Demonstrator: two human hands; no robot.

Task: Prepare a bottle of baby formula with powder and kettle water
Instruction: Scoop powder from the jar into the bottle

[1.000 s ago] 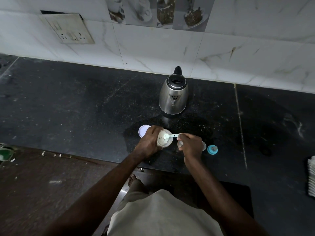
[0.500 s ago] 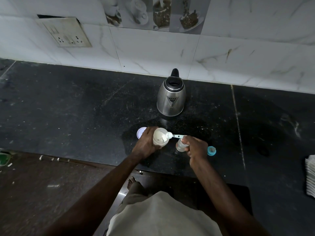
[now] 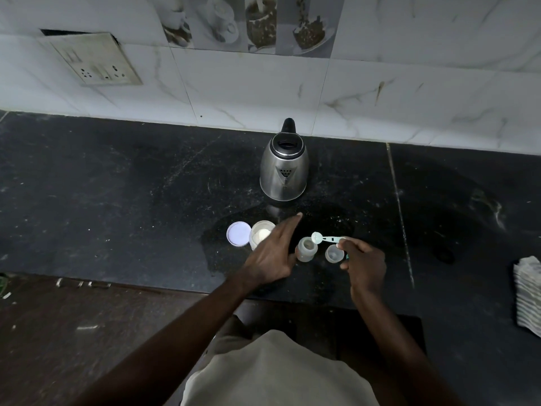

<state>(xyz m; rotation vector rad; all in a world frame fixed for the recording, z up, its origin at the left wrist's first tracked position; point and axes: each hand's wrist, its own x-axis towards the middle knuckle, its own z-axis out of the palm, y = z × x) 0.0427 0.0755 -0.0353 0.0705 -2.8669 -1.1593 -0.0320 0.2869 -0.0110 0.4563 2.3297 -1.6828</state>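
Observation:
A small clear baby bottle [image 3: 306,249] stands open on the black counter. My right hand [image 3: 363,263] pinches the handle of a pale blue scoop [image 3: 325,238], whose bowl hovers just above the bottle's mouth. My left hand [image 3: 275,253] is open with straight fingers, between the powder jar [image 3: 260,233] and the bottle, its thumb next to the bottle's side. The open jar holds white powder, and its white lid [image 3: 239,233] lies flat at its left. A clear cap [image 3: 334,254] stands right of the bottle. The steel kettle [image 3: 284,165] stands behind.
A wet patch darkens the counter [image 3: 117,186] around the bottle. A stack of folded cloths [image 3: 528,297] lies at the right edge. A wall socket plate [image 3: 93,58] hangs at the upper left on the tiled wall. The counter's front edge runs just below my hands.
My left hand let go of the powder jar, which now stands on the counter, and moved right toward the bottle. The scoop moved from the jar to above the bottle's mouth.

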